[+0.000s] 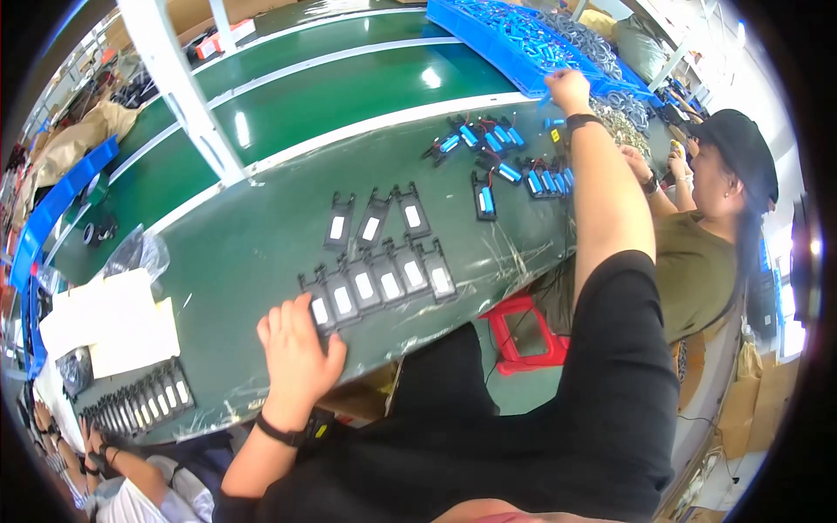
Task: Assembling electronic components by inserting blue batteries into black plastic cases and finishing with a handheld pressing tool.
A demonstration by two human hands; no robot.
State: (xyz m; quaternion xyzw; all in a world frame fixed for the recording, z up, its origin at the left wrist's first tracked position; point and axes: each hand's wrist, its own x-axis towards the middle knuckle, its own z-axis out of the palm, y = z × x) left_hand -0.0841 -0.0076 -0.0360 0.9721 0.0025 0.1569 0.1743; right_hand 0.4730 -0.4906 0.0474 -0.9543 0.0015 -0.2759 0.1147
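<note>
My left hand (301, 353) lies with its thumb apart and fingers stretched, touching the left end of a row of flat black plastic casings (366, 283) with white labels. Three more casings (373, 222) lie just beyond that row. My right hand (568, 89) is reached out far to the right, at the near edge of a blue bin (514, 65) heaped with small blue cylindrical cells (523, 30). Its fingers are closed; a bit of blue shows below them, but what they hold is too small to make out. Nearer me, several black casings with blue cells and wires (486, 199) lie on the green table.
A co-worker in a black cap (739, 161) sits at the right, hands over the table. Grey coiled cables (582, 39) fill another part of the bins. At left are paper sheets (113, 322), a clear plastic bag (139, 254) and stacked casings (139, 403) near another person's hand. A red stool (523, 336) stands below.
</note>
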